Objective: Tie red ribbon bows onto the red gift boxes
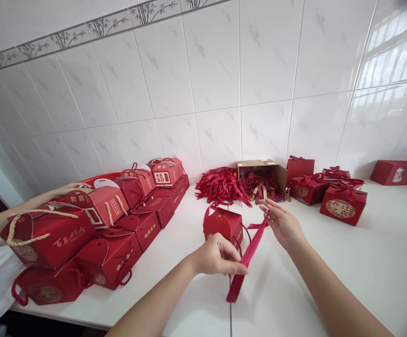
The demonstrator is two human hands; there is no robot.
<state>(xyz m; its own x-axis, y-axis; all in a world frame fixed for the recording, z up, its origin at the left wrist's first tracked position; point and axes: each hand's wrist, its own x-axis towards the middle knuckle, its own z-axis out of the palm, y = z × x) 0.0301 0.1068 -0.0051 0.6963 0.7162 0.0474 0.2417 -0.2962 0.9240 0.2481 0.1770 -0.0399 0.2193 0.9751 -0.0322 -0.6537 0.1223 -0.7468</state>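
A red ribbon is stretched between my two hands above the white table. My left hand pinches it between thumb and fingers, and its loose end hangs below that hand. My right hand grips the ribbon's upper part with its fingertips. Just behind my left hand stands a red gift box with a pointed top flap and a dark red cord handle at its right side. My left hand partly covers the front of this box; whether they touch, I cannot tell.
Many red gift boxes are stacked along the left. Another person's arm reaches over them. Against the tiled wall lie a heap of red ribbons and a cardboard box of ribbons. Bow-topped boxes stand right; a long red box lies farther right.
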